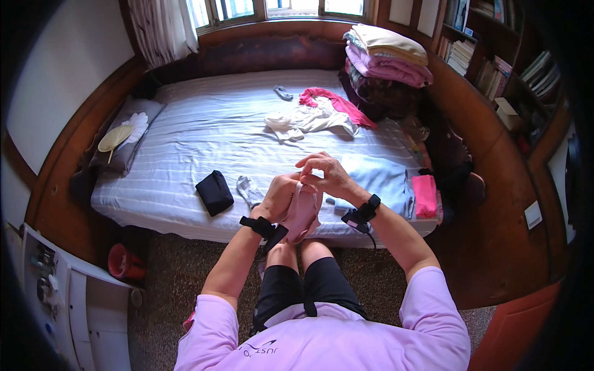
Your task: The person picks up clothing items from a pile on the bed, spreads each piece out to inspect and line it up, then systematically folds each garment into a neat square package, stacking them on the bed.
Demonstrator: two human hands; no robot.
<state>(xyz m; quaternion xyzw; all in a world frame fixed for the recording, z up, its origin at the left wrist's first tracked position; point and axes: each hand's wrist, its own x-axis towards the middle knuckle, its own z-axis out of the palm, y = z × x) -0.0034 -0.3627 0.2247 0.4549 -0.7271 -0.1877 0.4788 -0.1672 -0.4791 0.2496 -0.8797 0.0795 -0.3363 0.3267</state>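
Note:
Above the near edge of the bed, a small pale pink cloth garment point(300, 215), perhaps a sock, hangs from both hands. My left hand point(277, 200) grips its upper left side. Thumb and fingers of my right hand point(328, 172) pinch the top edge of the same garment. Beyond my left wrist lies a light grey sock point(249, 190), partly hidden by the forearm. A folded black cloth point(215, 193) is farther left on the sheet. Behind my right wrist is a folded light blue garment point(378, 183), with a folded hot pink cloth point(425, 195) beside it.
Rumpled white and pink clothing point(320, 116) and a grey sock point(283, 93) lie farther back on the bed point(185, 139). Folded quilts point(387, 55) are stacked at the back right. A hand fan point(114, 138) rests on the left pillow point(139, 111). A red bin point(125, 262) stands on the floor.

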